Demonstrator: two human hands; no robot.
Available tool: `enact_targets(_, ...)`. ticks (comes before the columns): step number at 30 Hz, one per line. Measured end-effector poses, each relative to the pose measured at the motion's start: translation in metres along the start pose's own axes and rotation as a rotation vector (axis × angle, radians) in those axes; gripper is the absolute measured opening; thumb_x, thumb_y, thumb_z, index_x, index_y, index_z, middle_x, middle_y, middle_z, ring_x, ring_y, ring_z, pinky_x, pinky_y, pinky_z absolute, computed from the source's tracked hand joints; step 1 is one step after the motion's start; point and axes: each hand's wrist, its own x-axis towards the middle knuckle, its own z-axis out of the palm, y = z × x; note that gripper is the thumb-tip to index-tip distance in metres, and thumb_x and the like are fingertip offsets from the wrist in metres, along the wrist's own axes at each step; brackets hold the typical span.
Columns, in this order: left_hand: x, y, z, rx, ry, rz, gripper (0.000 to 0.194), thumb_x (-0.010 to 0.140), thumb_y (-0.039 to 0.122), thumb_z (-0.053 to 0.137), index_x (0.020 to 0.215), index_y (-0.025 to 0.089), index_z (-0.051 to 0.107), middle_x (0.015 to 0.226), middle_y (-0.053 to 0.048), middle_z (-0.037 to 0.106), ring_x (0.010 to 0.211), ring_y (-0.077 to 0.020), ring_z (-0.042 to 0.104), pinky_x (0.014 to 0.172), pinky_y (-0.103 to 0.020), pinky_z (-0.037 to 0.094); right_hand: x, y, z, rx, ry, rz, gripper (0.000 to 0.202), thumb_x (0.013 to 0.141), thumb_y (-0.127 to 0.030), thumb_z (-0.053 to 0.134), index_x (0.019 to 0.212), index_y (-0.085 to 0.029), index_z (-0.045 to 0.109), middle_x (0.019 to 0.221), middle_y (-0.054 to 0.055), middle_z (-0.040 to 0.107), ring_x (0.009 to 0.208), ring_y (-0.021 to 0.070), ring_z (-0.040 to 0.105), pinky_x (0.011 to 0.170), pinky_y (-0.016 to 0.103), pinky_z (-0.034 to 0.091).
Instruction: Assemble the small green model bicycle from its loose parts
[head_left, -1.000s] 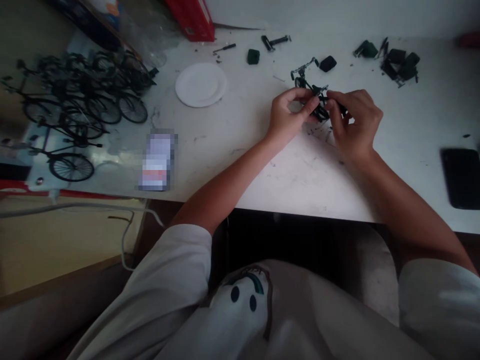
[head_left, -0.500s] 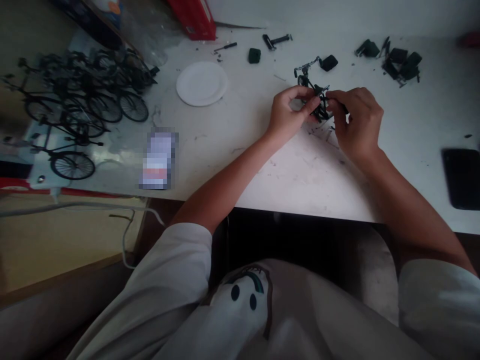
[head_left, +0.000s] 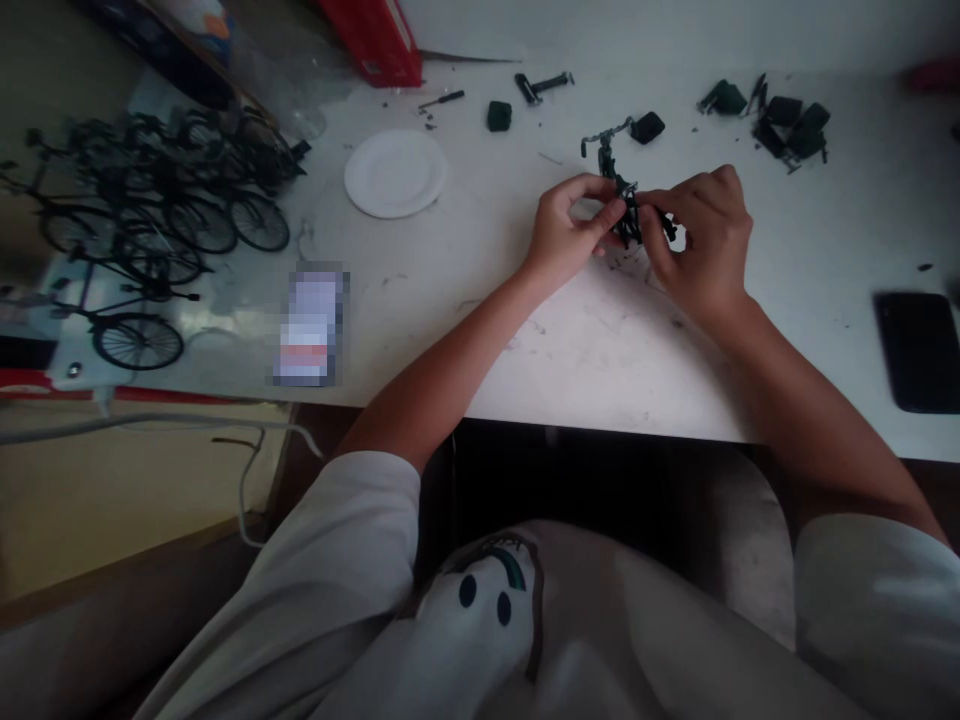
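Between my two hands, over the white table [head_left: 465, 285], is a dark model bicycle [head_left: 607, 160] with its handlebar pointing away from me. My left hand [head_left: 568, 225] pinches its frame from the left, thumb and fingers closed. From the right, my right hand [head_left: 705, 235] has its thumb and forefinger closed at the rear of the bicycle. Its fingers hide part of the frame, and whether a separate small piece is in that pinch I cannot make out. Just beyond the handlebar lies a dark green, box-like part [head_left: 647, 127].
Several finished-looking model bicycles [head_left: 139, 335] crowd the left side. A white plate [head_left: 395, 174] and a blurred-out phone [head_left: 307, 325] lie nearer. Along the back are a screwdriver [head_left: 442, 101], a black tool [head_left: 544, 87] and dark green parts [head_left: 795, 125]. A black phone [head_left: 919, 350] rests at right.
The model bicycle has tilted slightly, its handlebar now more upright in view. My right hand has shifted a little left, closer against the bicycle. The whole view has moved slightly.
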Motion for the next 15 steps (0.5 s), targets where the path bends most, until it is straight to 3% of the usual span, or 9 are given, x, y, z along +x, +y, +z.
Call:
enact_targets(5, -0.0002, -0.0002, 0.0004, -0.024, -0.007, -0.019, 0.056, 0.098, 0.07, 0.082, 0.125, 0.021, 0.076, 0.129, -0.011, 0.077, 0.096, -0.0224, 0.088, 0.084, -0.033, 0.069, -0.0002, -0.0008, 0.001, 0.008, 0.04, 0.003, 0.047, 0.12, -0.061, 0.047, 0.125, -0.037, 0.087, 0.103, 0.012, 0.08, 0.105, 0.0354, 0.073, 0.1, 0.061, 0.058)
enact_targets(10, -0.0019, 0.0043, 0.0018, -0.09, -0.015, -0.052, 0.045, 0.101, 0.058, 0.085, 0.124, 0.021, 0.076, 0.132, -0.012, 0.076, 0.113, -0.0302, 0.088, 0.095, -0.039, 0.07, -0.0033, -0.0024, -0.0002, -0.072, -0.054, 0.098, 0.039, 0.118, -0.063, 0.05, 0.132, -0.048, 0.083, 0.107, 0.008, 0.084, 0.109, 0.0343, 0.074, 0.105, 0.061, 0.06)
enact_targets(12, -0.003, 0.0055, 0.0024, -0.107, -0.01, -0.054, 0.048, 0.099, 0.06, 0.086, 0.125, 0.021, 0.075, 0.131, -0.011, 0.076, 0.12, -0.0322, 0.086, 0.097, -0.039, 0.07, -0.0052, -0.001, 0.0007, -0.062, -0.055, 0.092, 0.039, 0.117, -0.065, 0.053, 0.133, -0.046, 0.084, 0.105, 0.008, 0.084, 0.109, 0.0362, 0.076, 0.103, 0.063, 0.061)
enact_targets(15, -0.0038, 0.0048, 0.0032, -0.091, 0.013, -0.045, 0.055, 0.096, 0.067, 0.086, 0.126, 0.022, 0.076, 0.129, -0.01, 0.078, 0.113, -0.0295, 0.087, 0.093, -0.037, 0.07, -0.0066, 0.0019, 0.004, 0.012, -0.021, 0.038, 0.042, 0.117, -0.065, 0.054, 0.13, -0.041, 0.086, 0.1, 0.01, 0.082, 0.105, 0.0364, 0.077, 0.101, 0.062, 0.061)
